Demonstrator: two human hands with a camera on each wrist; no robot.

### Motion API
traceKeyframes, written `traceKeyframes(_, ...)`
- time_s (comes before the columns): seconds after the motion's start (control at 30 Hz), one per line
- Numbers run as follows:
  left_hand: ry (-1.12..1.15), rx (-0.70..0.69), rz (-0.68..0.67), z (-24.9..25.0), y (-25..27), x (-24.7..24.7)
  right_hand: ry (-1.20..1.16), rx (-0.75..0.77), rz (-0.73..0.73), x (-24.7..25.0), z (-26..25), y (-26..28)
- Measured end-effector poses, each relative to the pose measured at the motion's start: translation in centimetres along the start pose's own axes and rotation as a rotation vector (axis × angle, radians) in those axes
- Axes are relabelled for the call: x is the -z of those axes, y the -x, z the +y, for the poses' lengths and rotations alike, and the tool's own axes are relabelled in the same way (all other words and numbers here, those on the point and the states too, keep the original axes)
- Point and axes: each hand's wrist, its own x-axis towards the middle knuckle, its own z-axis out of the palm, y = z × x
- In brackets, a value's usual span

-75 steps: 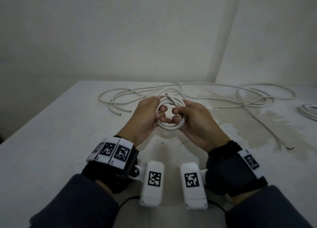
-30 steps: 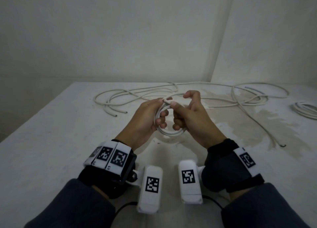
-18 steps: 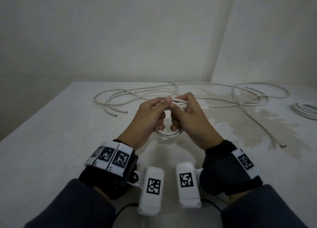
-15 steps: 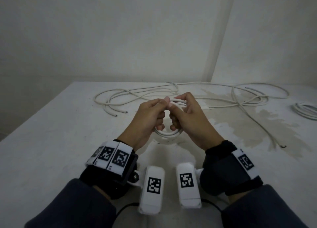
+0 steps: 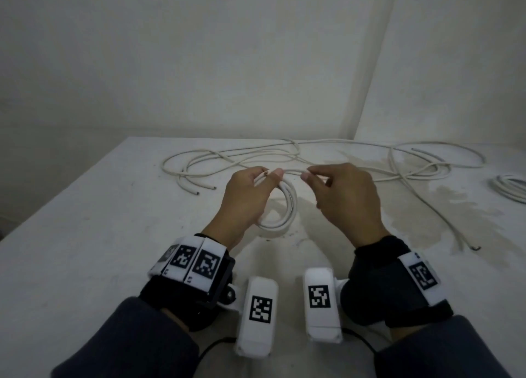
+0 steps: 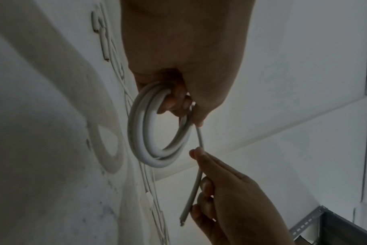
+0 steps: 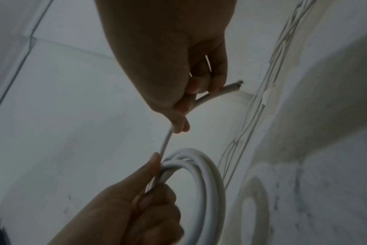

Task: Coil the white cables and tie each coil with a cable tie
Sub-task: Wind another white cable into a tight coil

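A small coil of white cable (image 5: pixel 288 207) hangs upright above the table, and my left hand (image 5: pixel 250 195) grips its top with thumb and curled fingers. The coil (image 6: pixel 139 132) shows several turns in the left wrist view. A short free end of the cable (image 6: pixel 196 180) runs straight from the coil to my right hand (image 5: pixel 341 198), which pinches it between thumb and fingers a little to the right. In the right wrist view the cut tip of the free end (image 7: pixel 230 87) sticks out past the right hand (image 7: pixel 189 102). No cable tie shows.
Several loose white cables (image 5: pixel 227 161) sprawl across the back of the white table (image 5: pixel 85 249), one strand trailing toward the right front (image 5: pixel 444 221). Another coil (image 5: pixel 509 187) lies at the right edge. Walls close off the back and right.
My right hand has drawn away to the right from the coil, pulling the free end out straight. The left hand keeps its hold on the coil, now turned more edge-on.
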Motion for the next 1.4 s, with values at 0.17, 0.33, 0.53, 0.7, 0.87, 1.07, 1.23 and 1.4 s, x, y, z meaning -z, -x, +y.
traceKeyframes(0.17, 0.044, 0.026, 0.022, 0.0, 0.0, 0.1, -0.087, -0.03, -0.037, 0.2, 0.2, -0.4)
traceKeyframes(0.33, 0.145, 0.076, 0.128, -0.5, -0.2, 0.3, -0.489, -0.128, -0.238, -0.7, 0.3, -0.5)
traceKeyframes(0.53, 0.433, 0.176, 0.142, -1.1, -0.3, 0.0, -0.66, -0.162, -0.344, -0.9, 0.4, 0.0)
traceKeyframes(0.7, 0.536, 0.187, 0.167, -1.3, -0.2, -0.1, -0.653, -0.181, -0.289, -1.0, 0.3, -0.1)
traceKeyframes(0.87, 0.511, 0.164, 0.274, -1.5, -0.1, -0.4, -0.783, -0.22, -0.292, -1.5, -0.3, 0.3)
traceKeyframes(1.07, 0.573, 0.167, 0.261, -1.5, 0.0, -0.6, -0.64, -0.183, -0.206, -1.9, 0.1, 0.3)
traceKeyframes(1.23, 0.647, 0.175, 0.212, -1.4, 0.4, -1.2, -0.772, -0.277, -0.263, -1.7, -0.1, 0.4)
traceKeyframes(1.4, 0.753, 0.172, 0.172, -0.9, 0.6, -1.8, -0.987, -0.366, -0.329, -1.6, -0.7, 0.5)
